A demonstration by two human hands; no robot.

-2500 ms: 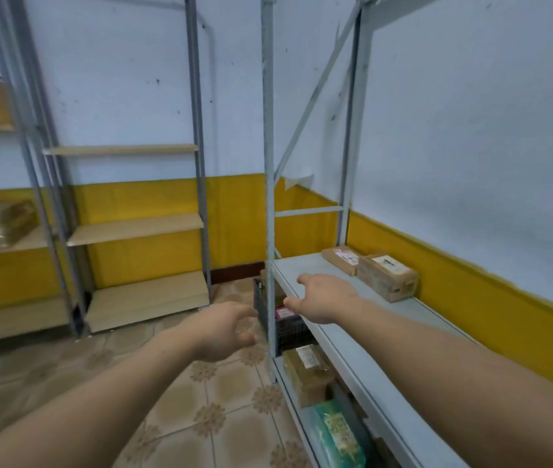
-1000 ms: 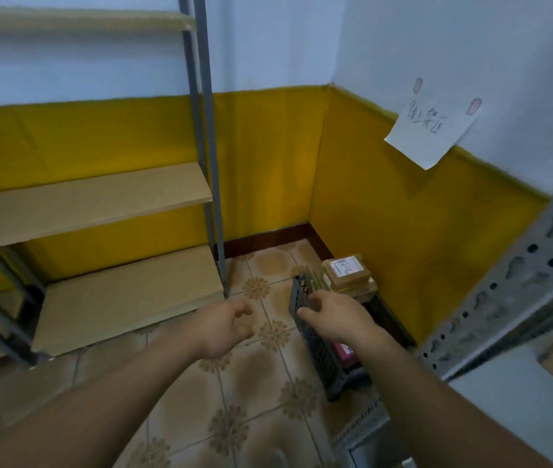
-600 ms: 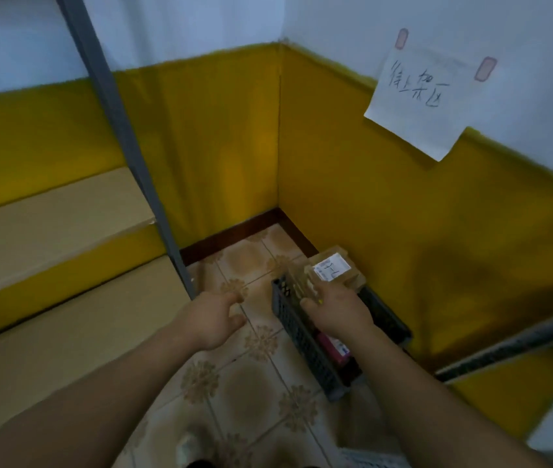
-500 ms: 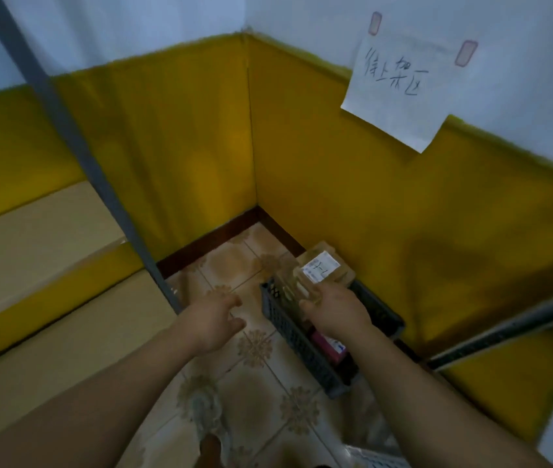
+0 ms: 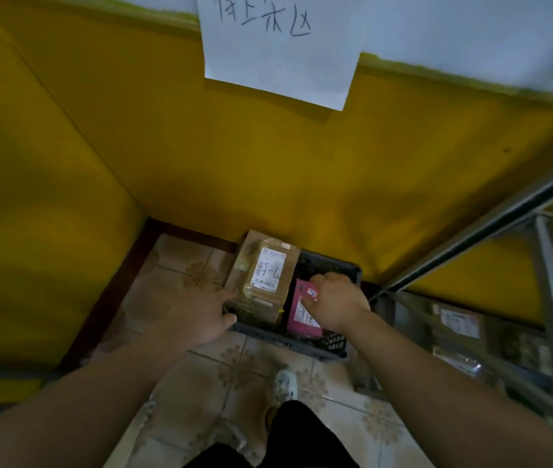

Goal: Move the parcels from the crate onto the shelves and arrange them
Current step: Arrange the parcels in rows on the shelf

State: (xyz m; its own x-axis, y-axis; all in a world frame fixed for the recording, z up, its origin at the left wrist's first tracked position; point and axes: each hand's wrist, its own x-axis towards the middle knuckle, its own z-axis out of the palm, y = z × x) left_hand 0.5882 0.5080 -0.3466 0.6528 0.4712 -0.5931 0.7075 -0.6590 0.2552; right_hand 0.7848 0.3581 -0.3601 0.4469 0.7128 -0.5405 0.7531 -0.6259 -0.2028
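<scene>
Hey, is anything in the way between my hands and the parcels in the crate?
Nothing visible. The right hand grips the pink parcel inside the crate, and the left hand touches the near left corner of the brown parcel beside it.

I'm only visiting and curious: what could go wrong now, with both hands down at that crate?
The right hand seems to pinch only the top edge of the pink parcel, so it might slip on lifting. The brown parcel juts past the far rim of the crate and could topple if nudged. The metal shelf frame runs close beside the right arm, risking bumps.
</scene>
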